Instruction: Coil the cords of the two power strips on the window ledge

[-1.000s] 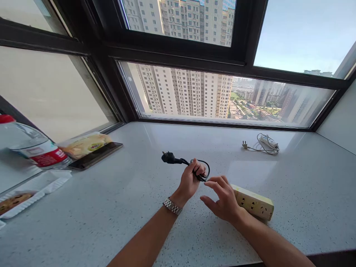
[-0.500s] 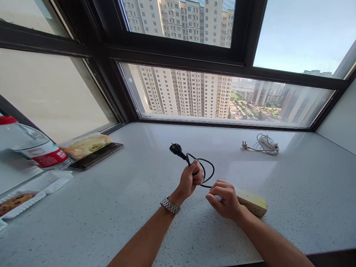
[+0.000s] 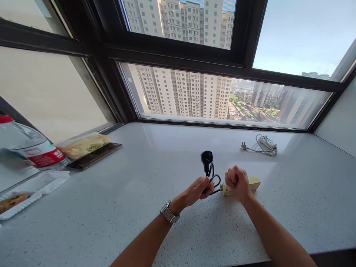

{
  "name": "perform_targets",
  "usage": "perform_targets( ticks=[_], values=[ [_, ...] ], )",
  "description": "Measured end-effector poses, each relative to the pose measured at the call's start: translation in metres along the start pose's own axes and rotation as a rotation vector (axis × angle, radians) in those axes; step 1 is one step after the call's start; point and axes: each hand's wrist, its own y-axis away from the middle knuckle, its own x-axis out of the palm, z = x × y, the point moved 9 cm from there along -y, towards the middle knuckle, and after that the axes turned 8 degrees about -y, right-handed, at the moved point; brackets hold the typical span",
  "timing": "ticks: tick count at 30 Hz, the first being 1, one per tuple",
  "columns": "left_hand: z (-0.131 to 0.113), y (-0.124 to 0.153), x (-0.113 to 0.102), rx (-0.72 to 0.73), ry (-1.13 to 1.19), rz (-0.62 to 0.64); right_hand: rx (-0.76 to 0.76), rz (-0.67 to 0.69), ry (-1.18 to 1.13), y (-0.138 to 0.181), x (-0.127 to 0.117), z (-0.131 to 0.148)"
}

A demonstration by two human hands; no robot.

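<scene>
My left hand [image 3: 198,191], with a metal watch [image 3: 169,212] on the wrist, is closed round a looped black power cord [image 3: 217,181]. The cord's black plug [image 3: 207,157] sticks up above the fingers, prongs facing away. From the hand the cord runs right to the near end of a cream power strip [image 3: 254,183]. My right hand [image 3: 237,181] is a fist in front of the middle of that strip, hiding part of it. Whether its curled fingers hold anything is hidden.
A white power strip [image 3: 265,142] with its cord and plug lies at the back right. On the left are a large bottle [image 3: 46,155], a bread package [image 3: 85,145], a dark phone [image 3: 94,156] and a plastic tray [image 3: 52,181] with a cookie. Windows border the speckled counter [image 3: 125,215].
My left hand and the plug have moved right, and the plug now points more upright. My right hand has risen and closed into a fist. The cream strip sits farther back and shows its left end.
</scene>
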Motion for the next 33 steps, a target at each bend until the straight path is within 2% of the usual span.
perform_targets(
  ticks=[8, 14, 18, 20, 24, 28, 31, 33],
  values=[
    [0.010, 0.002, 0.020, -0.117, -0.087, 0.151, 0.203, -0.089, -0.247, -0.003, -0.016, -0.006],
    [0.014, 0.002, 0.032, -0.183, -0.056, 0.240, 0.203, -0.131, -0.271, -0.007, -0.026, -0.006],
    [0.021, 0.001, 0.030, -0.221, -0.009, 0.213, 0.091, -0.227, -0.267, -0.014, -0.052, 0.012],
    [0.025, 0.000, 0.026, -0.237, -0.006, 0.175, 0.013, -0.277, -0.192, -0.016, -0.069, 0.022],
    [0.024, -0.003, 0.018, -0.239, -0.005, 0.114, -0.209, -0.379, 0.238, -0.013, -0.096, 0.042],
    [0.021, -0.003, 0.015, -0.243, -0.038, 0.082, -0.395, -0.343, 0.597, -0.007, -0.087, 0.051],
    [0.016, -0.002, 0.016, -0.211, -0.078, 0.053, -0.599, -0.390, 0.748, 0.002, -0.073, 0.060],
    [0.015, -0.002, 0.017, -0.193, -0.098, 0.036, -0.681, -0.386, 0.803, 0.006, -0.064, 0.062]
  ],
)
